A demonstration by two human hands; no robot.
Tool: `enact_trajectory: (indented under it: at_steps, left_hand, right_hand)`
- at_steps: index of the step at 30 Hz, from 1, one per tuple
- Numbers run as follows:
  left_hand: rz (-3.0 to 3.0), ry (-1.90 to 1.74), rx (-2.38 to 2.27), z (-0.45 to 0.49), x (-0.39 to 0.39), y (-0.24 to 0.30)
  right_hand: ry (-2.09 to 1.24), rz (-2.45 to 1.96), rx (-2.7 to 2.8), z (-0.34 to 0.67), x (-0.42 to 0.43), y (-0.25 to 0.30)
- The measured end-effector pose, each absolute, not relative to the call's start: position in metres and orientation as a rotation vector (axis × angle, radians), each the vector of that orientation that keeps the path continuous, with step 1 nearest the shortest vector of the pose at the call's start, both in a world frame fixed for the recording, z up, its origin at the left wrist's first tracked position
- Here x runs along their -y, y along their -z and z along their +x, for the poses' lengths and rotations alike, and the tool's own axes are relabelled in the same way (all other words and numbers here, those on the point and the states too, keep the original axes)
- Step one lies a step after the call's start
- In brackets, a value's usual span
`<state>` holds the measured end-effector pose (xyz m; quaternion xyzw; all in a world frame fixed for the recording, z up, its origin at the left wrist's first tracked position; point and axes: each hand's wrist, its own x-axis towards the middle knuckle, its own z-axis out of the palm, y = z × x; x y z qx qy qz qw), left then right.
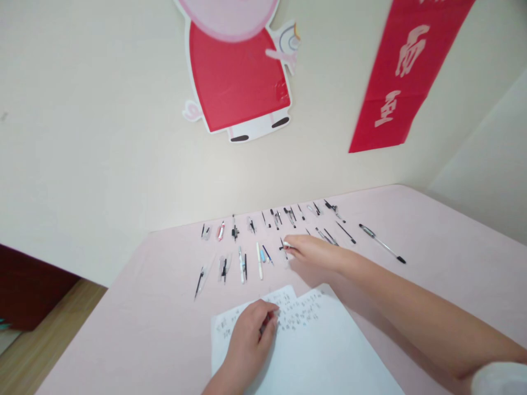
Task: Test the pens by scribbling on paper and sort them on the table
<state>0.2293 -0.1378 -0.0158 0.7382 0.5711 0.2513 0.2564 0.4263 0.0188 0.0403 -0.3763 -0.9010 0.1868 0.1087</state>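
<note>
My left hand rests on the white paper, which carries handwritten lines. Its thumb and fingers are closed together; what they hold, if anything, is hidden. Over the pink table, my right hand reaches in with its fingers pinched. A small whitish piece shows at its fingertips, too small to name. Beside those fingertips lies a dark, thin pen part. To the left are a cream pen, a blue piece and a white pen next to a dark refill.
Several taken-apart pens lie in two rows on the pink table, among them a pink-and-white pen. A whole see-through pen lies at the right. Behind stands the wall with a cartoon cutout and a red banner.
</note>
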Motion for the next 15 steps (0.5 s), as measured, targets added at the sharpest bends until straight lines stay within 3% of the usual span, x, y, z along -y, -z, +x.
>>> enact_trajectory:
  at_steps: [15]
  left_hand:
    - [2.032, -0.675, -1.423, 0.241, 0.146, 0.012]
  right_hand:
    - [-0.370, -1.336, 2.798, 0.424, 0.053, -0.001]
